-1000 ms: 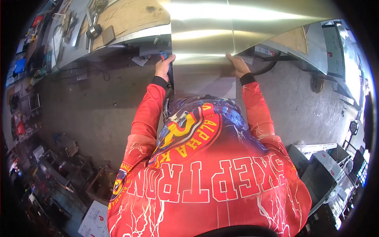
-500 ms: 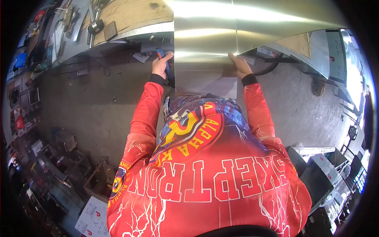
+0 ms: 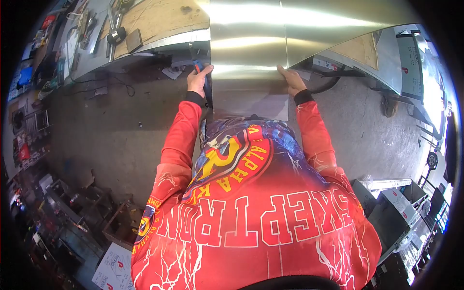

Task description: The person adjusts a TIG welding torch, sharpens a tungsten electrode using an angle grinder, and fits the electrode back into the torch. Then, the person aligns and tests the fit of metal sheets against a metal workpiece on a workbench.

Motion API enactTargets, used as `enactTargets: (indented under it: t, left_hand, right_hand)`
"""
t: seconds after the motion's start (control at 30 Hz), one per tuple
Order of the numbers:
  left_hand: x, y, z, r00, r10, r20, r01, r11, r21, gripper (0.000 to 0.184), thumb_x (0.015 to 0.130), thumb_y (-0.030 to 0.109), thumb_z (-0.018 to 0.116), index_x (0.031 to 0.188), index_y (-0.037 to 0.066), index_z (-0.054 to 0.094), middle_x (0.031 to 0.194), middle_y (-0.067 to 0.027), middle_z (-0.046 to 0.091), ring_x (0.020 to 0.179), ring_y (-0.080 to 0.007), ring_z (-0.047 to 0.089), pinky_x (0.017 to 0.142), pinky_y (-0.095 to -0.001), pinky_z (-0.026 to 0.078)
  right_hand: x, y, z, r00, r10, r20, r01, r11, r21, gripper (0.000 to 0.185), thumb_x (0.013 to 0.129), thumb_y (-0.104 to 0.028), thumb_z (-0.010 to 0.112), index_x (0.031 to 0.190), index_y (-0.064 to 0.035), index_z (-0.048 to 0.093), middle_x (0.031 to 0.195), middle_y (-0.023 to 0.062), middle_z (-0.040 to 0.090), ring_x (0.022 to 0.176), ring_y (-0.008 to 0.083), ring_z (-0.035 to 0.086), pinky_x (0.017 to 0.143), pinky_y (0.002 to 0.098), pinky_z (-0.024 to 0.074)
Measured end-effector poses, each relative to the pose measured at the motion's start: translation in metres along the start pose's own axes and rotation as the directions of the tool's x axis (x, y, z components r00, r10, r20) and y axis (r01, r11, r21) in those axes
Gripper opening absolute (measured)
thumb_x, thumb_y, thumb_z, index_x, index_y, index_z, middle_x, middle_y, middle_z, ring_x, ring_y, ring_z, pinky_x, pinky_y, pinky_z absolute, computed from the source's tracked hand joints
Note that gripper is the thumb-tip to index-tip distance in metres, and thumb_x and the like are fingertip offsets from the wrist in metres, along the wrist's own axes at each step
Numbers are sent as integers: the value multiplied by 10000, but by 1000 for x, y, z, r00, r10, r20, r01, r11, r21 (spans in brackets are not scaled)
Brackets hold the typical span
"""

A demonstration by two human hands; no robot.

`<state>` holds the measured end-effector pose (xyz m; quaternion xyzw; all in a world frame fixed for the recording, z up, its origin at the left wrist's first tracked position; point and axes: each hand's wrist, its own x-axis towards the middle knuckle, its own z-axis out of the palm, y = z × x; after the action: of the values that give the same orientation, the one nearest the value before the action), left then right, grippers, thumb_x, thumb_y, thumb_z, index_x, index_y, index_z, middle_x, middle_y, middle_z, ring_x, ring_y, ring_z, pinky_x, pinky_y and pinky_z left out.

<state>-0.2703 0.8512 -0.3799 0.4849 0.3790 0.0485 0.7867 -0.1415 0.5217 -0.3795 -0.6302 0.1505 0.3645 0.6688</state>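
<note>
A large shiny metal sheet point(image 3: 249, 46) reaches from the bench toward my body, with a crease across it and a duller lower section near my waist. My left hand point(image 3: 197, 80) is closed at the sheet's left edge, thumb toward the metal. A blue-and-red handle point(image 3: 197, 65) shows beside these fingers; whether the hand also holds it I cannot tell. On the opposite edge, my right hand point(image 3: 292, 80) grips the sheet with its thumb on top and its fingers mostly hidden underneath.
A wooden-topped bench point(image 3: 164, 21) lies ahead under the sheet, carrying a dark flat block point(image 3: 134, 40) and metal tools. Grey boxes point(image 3: 394, 212) stand behind on the right. A cable point(image 3: 126, 87) runs beneath the bench at left.
The view has shifted slightly, and the sheet and both hands appear a little further left. Both hands keep their places at the sheet's edges.
</note>
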Motion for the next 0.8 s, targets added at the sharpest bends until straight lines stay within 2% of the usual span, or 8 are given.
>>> enactTargets:
  t: [0.2, 0.3, 0.37, 0.4, 0.43, 0.5, 0.6, 0.8]
  left_hand:
    - [6, -4, -2, 1000, 8, -25, -8, 1000, 20, 290, 743, 105, 811, 999, 44, 689, 932, -37, 687, 867, -147, 628, 810, -289, 473]
    - [3, -7, -6, 987, 157, -18, -155, 981, 113, 408, 750, 130, 809, 1102, 22, 631, 1013, -50, 660, 850, -136, 612, 817, -295, 469]
    - [-13, -1, -4, 815, 552, -176, -480, 813, 329, 526, 781, 165, 790, 1220, 24, 538, 1107, -66, 597, 845, -139, 597, 815, -300, 470]
    - [7, -14, -36, 785, 617, -56, -489, 672, 556, 574, 828, 205, 750, 1295, 40, 459, 1145, -92, 541, 783, -138, 593, 717, -294, 498]
    - [4, -3, -45, 524, 842, 130, -635, 284, 719, 537, 873, 210, 699, 1327, 47, 465, 1131, -123, 549, 692, -129, 595, 569, -276, 511]
    - [-25, 24, -55, 713, 701, 11, -462, 459, 759, 551, 872, 186, 660, 1362, 27, 464, 1123, -192, 584, 991, -272, 609, 848, -390, 481]
    - [-61, 66, -59, 683, 730, 17, -515, 464, 720, 558, 904, 153, 619, 1420, 70, 424, 889, -169, 659, 606, -202, 642, 592, -336, 514]
    - [-91, 111, -81, 801, 589, 109, -475, 514, 715, 561, 927, 173, 608, 1442, 96, 399, 726, -78, 633, 512, -113, 559, 496, -289, 461]
  right_hand:
    - [-9, -7, 7, 1000, -29, -7, 29, 1000, -12, 542, 875, -342, 718, 1140, 109, 576, 1081, 155, 635, 966, 195, 605, 832, 320, 492]
    - [-9, -8, 11, 998, -56, -35, 56, 998, -3, 544, 875, -337, 719, 1141, 114, 572, 1074, 154, 636, 957, 196, 605, 823, 326, 495]
    - [-3, -3, 6, 1000, -14, -24, 15, 1000, 23, 551, 877, -336, 717, 1143, 122, 566, 1082, 164, 633, 959, 200, 605, 831, 327, 494]
    - [-1, -2, 5, 1000, -19, -23, 19, 999, 26, 551, 877, -336, 717, 1143, 122, 566, 1082, 164, 633, 959, 200, 605, 831, 327, 494]
    - [-1, -2, 4, 1000, -11, -7, 11, 999, 45, 564, 875, -342, 718, 1146, 127, 562, 1091, 171, 630, 971, 203, 603, 840, 325, 490]
    - [3, 1, 2, 1000, -1, 9, 1, 998, 64, 576, 873, -347, 720, 1149, 132, 557, 1100, 178, 627, 983, 205, 601, 850, 323, 487]
    - [7, 6, -2, 1000, 14, 13, -15, 999, 52, 581, 878, -352, 713, 1154, 135, 556, 1117, 182, 624, 1017, 203, 592, 862, 314, 482]
    - [3, 1, 1, 1000, -10, -8, 10, 1000, 0, 579, 885, -355, 704, 1166, 129, 557, 1136, 177, 621, 1032, 200, 585, 885, 308, 468]
